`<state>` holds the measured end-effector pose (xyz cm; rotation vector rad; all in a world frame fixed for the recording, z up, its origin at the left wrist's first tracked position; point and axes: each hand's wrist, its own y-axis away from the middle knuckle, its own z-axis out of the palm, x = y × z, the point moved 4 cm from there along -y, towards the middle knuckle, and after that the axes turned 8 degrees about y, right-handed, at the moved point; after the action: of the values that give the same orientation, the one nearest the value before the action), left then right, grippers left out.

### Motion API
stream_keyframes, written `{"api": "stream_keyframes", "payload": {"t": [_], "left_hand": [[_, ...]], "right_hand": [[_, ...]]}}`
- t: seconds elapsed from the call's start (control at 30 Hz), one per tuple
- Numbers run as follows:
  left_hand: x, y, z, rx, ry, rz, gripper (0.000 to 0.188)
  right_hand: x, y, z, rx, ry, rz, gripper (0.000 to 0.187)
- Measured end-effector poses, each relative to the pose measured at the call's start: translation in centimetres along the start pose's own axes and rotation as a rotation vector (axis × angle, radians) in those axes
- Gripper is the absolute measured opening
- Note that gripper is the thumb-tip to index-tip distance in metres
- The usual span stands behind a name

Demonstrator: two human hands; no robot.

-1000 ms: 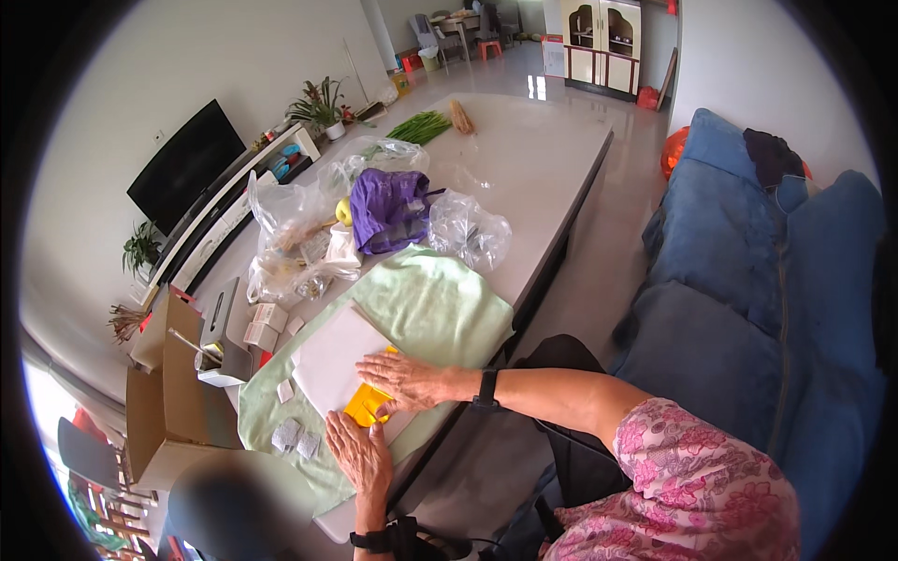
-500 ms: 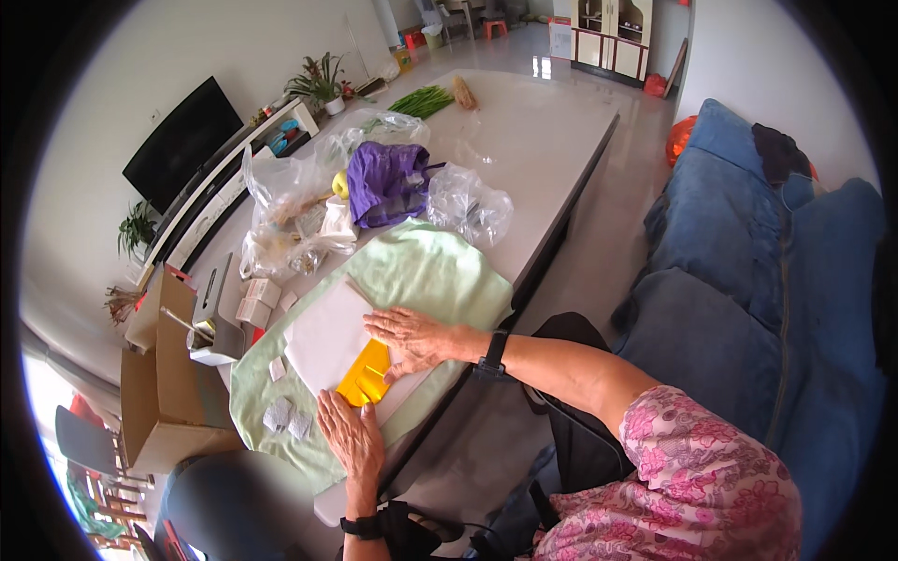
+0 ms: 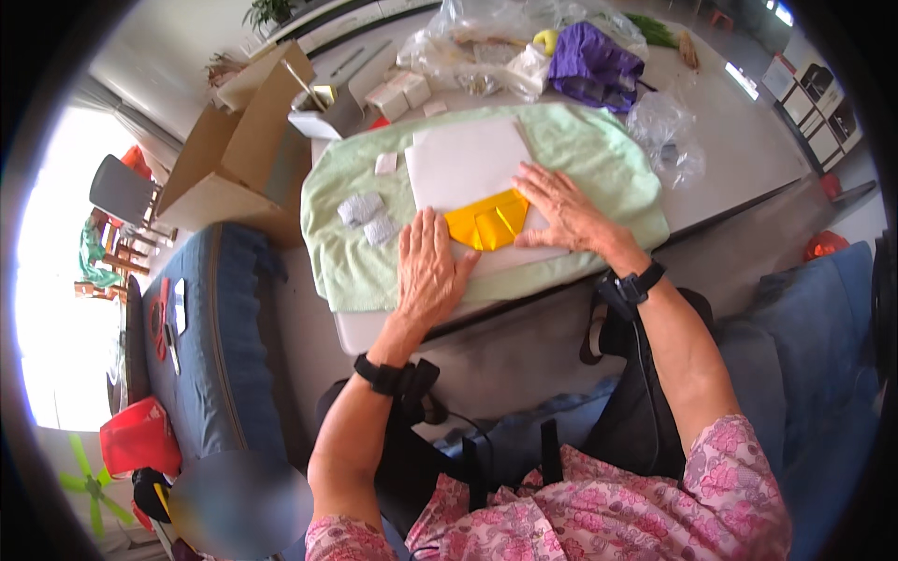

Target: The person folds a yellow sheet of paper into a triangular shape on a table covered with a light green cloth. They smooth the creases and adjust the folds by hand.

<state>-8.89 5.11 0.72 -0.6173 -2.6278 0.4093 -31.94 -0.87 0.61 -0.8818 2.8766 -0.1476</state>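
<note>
Gold foil (image 3: 486, 222), creased and roughly trapezoid, lying on white paper (image 3: 466, 164). Long axis running left to right, right end set slightly farther off; wider edge facing far side, narrower edge facing near side. Left hand (image 3: 427, 268) flat, palm down, grasping nothing — fingers together, pointing away; thumb slanting right, just beside foil's near left edge. Right hand (image 3: 571, 217) palm down, unclenched, fingers slanting away and leftward, fingertips at foil's far right corner, thumb pointing left close to near right corner; cannot tell how firmly pressing. Green cloth (image 3: 580, 140) spread under paper on table (image 3: 739, 164). Cardboard box (image 3: 238, 201) at left, open, contents out of sight. Pale holder (image 3: 323, 123) beyond cloth, thin stick (image 3: 299, 79) and yellow item (image 3: 326, 93) inside. Clear bags (image 3: 438, 51) farther back — contents mostly blurred. Purple bag (image 3: 596, 70) alongside, bunched, contents hidden.
</note>
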Motion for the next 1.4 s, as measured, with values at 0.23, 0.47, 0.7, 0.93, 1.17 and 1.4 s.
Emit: {"api": "stream_keyframes", "payload": {"t": [0.23, 0.47, 0.7, 0.93, 1.17, 1.4], "left_hand": [[-0.2, -0.1, 0.0, 0.003, 0.078, -0.001, 0.073], [-1.5, -0.8, 0.3, 0.173, 0.069, -0.014, 0.04], [-2.8, -2.0, 0.2, 0.295, 0.282, -0.089, 0.014], [-5.1, -2.1, 0.4, 0.4, 0.5, -0.026, 0.01], [-3.2, -2.1, -2.2, 0.065, 0.935, -0.484, 0.021], [-2.9, -1.9, -3.1, -0.032, 1.099, -0.61, 0.021]], "right_hand": [[0.7, 0.3, 0.5, 0.103, -0.012, -0.029, 0.101], [0.4, -0.1, -1.0, 0.217, -0.078, -0.033, 0.084], [-0.3, -0.6, -2.5, 0.317, -0.169, -0.034, 0.045], [1.3, -0.8, -2.5, 0.134, -0.432, 0.154, 0.015], [1.5, -0.1, -4.1, 0.043, -1.046, 0.312, 0.036], [1.0, 0.1, -3.8, 0.089, -1.474, 0.388, 0.064]]}}
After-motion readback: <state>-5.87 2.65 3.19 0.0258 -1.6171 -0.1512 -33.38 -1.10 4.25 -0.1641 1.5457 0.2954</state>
